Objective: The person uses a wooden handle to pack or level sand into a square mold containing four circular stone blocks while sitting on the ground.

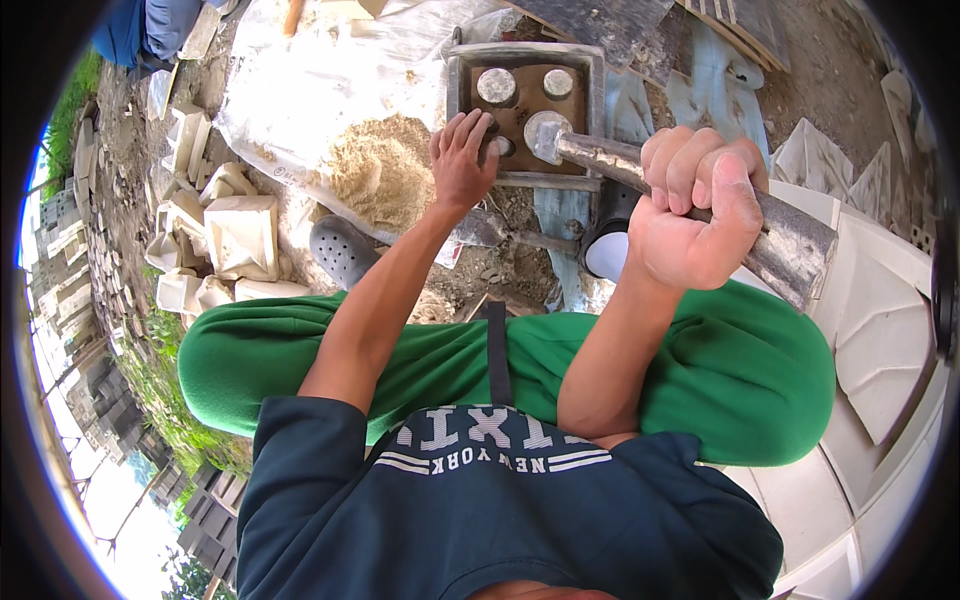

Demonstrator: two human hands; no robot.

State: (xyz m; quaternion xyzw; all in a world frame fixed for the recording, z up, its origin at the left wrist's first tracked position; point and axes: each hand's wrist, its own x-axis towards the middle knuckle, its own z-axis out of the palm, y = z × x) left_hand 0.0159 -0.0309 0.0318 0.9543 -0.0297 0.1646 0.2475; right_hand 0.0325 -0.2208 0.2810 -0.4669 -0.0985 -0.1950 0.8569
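A rectangular frame mould point(525, 182) lies in front of me, filled with brown sand. Two pale-topped round pegs point(497, 87) stand upright in its far half. At the mould's near left, my left hand point(464, 160) has its fingers bent around another short peg point(504, 147), which they partly cover. My right hand point(698, 205) is wrapped round a thick, worn rammer point(610, 160). The rammer slants from the upper left to the lower right, its pale round end over the mould's right side. Whether that end touches the sand is hard to tell.
Loose tan sand point(375, 175) is heaped on a plastic sheet point(265, 100) left of the mould. A trowel point(485, 228) lies just nearer. Pale cast blocks point(243, 238) are piled at left, large pale pieces point(880, 330) at right. Boards point(610, 30) lie behind.
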